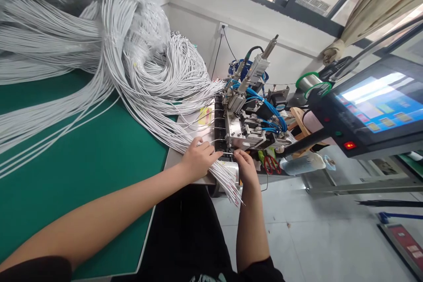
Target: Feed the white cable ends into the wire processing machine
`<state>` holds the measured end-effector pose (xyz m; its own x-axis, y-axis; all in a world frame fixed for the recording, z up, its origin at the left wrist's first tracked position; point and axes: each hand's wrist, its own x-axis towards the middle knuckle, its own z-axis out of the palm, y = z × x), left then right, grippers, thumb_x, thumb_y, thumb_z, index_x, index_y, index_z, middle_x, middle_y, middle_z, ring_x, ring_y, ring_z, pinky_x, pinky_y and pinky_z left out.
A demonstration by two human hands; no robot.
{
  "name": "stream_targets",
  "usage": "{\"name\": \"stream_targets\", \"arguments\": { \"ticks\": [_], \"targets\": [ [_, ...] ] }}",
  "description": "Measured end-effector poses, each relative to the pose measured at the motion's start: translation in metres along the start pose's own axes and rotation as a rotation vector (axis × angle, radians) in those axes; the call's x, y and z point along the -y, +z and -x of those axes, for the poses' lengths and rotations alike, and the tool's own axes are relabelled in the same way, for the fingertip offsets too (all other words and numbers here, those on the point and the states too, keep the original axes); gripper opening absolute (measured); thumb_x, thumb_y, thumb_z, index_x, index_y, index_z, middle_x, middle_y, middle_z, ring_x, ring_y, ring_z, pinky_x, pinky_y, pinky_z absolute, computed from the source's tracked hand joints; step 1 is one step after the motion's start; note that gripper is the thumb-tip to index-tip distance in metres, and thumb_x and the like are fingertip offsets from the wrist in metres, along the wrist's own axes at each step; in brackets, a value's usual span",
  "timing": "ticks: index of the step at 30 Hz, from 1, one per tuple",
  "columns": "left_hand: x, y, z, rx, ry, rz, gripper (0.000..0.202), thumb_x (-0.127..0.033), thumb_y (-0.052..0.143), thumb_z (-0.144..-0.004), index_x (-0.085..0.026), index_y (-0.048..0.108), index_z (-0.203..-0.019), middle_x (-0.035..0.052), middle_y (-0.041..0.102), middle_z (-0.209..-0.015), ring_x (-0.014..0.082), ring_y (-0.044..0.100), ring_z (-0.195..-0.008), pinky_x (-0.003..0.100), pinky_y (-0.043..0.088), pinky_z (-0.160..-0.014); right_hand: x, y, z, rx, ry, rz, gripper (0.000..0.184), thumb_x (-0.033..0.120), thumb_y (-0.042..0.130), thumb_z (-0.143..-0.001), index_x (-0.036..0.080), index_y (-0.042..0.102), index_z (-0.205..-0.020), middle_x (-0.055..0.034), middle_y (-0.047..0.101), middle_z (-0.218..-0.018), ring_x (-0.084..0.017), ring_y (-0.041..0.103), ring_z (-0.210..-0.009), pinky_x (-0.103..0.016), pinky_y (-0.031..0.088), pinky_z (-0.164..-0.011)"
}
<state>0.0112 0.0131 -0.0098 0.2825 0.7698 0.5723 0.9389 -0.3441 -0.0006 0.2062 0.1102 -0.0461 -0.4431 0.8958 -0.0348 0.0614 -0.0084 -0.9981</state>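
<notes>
White wire (225,153) pinched between closed fingertips of left hand (198,159) and right hand (246,168), right at the machine (244,131) slot beside the table (82,163) edge, could well slip or snag the loose bundle (228,181) underneath if tugged crooked.

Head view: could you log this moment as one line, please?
left hand: pinches white wire | right hand: pinches its end | at soldering machine

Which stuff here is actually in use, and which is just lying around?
In use: left hand, right hand, wire pinched between them, wire bundle under the left hand, machine.
Lying about: scissors, bottle, spool, touchscreen.
</notes>
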Motion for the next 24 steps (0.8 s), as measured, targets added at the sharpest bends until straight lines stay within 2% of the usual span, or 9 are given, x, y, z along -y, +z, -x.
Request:
{"name": "stream_targets", "arguments": {
  "ticks": [4,9,10,12,14,17,20,24],
  "targets": [
    [0.0,-0.002,0.0,-0.02,-0.013,0.015,0.031,-0.012,0.055,-0.075,-0.019,0.068,-0.102,0.006,0.068,-0.094,0.0219,0.057,-0.089,0.042,0.031,-0.088,-0.001,0.004,0.002,-0.058,0.031,-0.017,0.029,0.044,0.063,-0.078,0.019,0.051,-0.067,0.0044,0.042,-0.06,-0.011,0.036,-0.055,-0.024,0.03,-0.053],
    [0.0,-0.002,0.002,-0.013,-0.016,0.01,0.033,-0.012,0.056,-0.073,-0.019,0.067,-0.104,0.0065,0.068,-0.103,0.0236,0.056,-0.098,0.043,0.031,-0.091,0.018,-0.002,0.029,-0.297,-0.116,0.306,0.031,0.047,0.063,-0.081,0.017,0.062,-0.075,0.0006,0.054,-0.065,-0.014,0.046,-0.061,-0.025,0.036,-0.058],
    [0.0,-0.002,0.002,-0.008,-0.02,0.012,0.033,-0.011,0.056,-0.073,-0.019,0.066,-0.104,0.0065,0.068,-0.104,0.0237,0.056,-0.1,0.044,0.03,-0.092,0.023,-0.004,0.037,-0.311,-0.154,0.335,0.029,0.046,0.062,-0.083,0.017,0.063,-0.077,0.0,0.055,-0.067,-0.014,0.046,-0.061,-0.026,0.037,-0.058],
    [0.001,-0.001,0.003,-0.007,-0.024,0.016,0.033,-0.011,0.056,-0.073,-0.019,0.066,-0.104,0.0061,0.068,-0.106,0.0237,0.055,-0.103,0.044,0.03,-0.093,0.034,-0.008,0.054,-0.251,-0.236,0.402,0.026,0.042,0.062,-0.085,0.017,0.064,-0.079,-0.0015,0.057,-0.071,-0.014,0.047,-0.061,-0.026,0.036,-0.057],
    [0.0,-0.001,0.003,-0.008,-0.026,0.021,0.033,-0.012,0.056,-0.073,-0.019,0.066,-0.104,0.0063,0.068,-0.108,0.0242,0.055,-0.105,0.044,0.03,-0.094,0.044,-0.011,0.067,-0.114,-0.282,0.506,0.021,0.037,0.06,-0.087,0.018,0.065,-0.08,-0.0029,0.059,-0.076,-0.014,0.046,-0.062,-0.026,0.035,-0.056],
    [0.001,-0.002,0.003,-0.006,-0.028,0.027,0.032,-0.014,0.057,-0.073,-0.019,0.066,-0.103,0.0066,0.067,-0.109,0.0252,0.054,-0.107,0.045,0.03,-0.095,0.055,-0.011,0.079,0.021,-0.302,0.624,0.013,0.032,0.061,-0.088,0.02,0.066,-0.086,-0.0036,0.06,-0.083,-0.013,0.042,-0.06,-0.027,0.035,-0.055],
    [0.001,-0.003,0.003,-0.002,-0.027,0.027,0.033,-0.015,0.057,-0.073,-0.019,0.066,-0.104,0.0066,0.067,-0.111,0.0253,0.054,-0.108,0.046,0.03,-0.096,0.058,-0.009,0.083,0.057,-0.307,0.666,0.009,0.029,0.062,-0.087,0.021,0.065,-0.091,-0.0037,0.06,-0.089,-0.012,0.042,-0.06,-0.027,0.036,-0.055],
    [0.001,-0.004,0.003,0.003,-0.032,0.033,0.032,-0.015,0.057,-0.073,-0.019,0.066,-0.103,0.0066,0.068,-0.111,0.0249,0.055,-0.107,0.046,0.03,-0.096,0.053,-0.006,0.084,0.037,-0.332,0.68,0.01,0.029,0.063,-0.088,0.021,0.064,-0.094,-0.0031,0.058,-0.088,-0.011,0.041,-0.057,-0.027,0.036,-0.055]
  ]
}}
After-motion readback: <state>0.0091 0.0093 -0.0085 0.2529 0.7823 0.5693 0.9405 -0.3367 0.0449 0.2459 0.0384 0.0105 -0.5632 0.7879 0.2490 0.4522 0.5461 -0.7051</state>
